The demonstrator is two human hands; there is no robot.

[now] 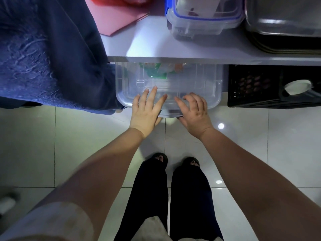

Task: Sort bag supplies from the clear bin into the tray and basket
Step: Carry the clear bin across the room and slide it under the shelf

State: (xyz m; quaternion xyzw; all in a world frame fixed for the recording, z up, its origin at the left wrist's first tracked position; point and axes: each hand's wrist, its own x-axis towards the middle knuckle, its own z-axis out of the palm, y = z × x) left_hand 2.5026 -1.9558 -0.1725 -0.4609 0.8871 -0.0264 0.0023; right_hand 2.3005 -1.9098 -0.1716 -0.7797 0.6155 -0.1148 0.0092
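Note:
The clear bin (pixel 205 84) sits on the floor, half under the white table, with its transparent lid on. Green and orange packets (pixel 156 72) show through the lid at its far end. My left hand (pixel 145 110) lies on the lid's near edge, fingers spread on top and thumb tucked below the rim. My right hand (pixel 194 112) is curled over the same edge beside it, thumb under the dark front latch (pixel 171 114). A black basket (pixel 251 86) stands to the bin's right under the table. A metal tray (pixel 281 18) rests on the table at top right.
On the white table (pixel 156 46) stand a clear box with a blue-rimmed lid (pixel 205 16), a pink folder (pixel 119 16) and a red bag (pixel 121 0). Dark blue cloth (pixel 48 54) hangs at the left. A white lid (pixel 297 86) lies in the basket. My feet stand on pale floor tiles.

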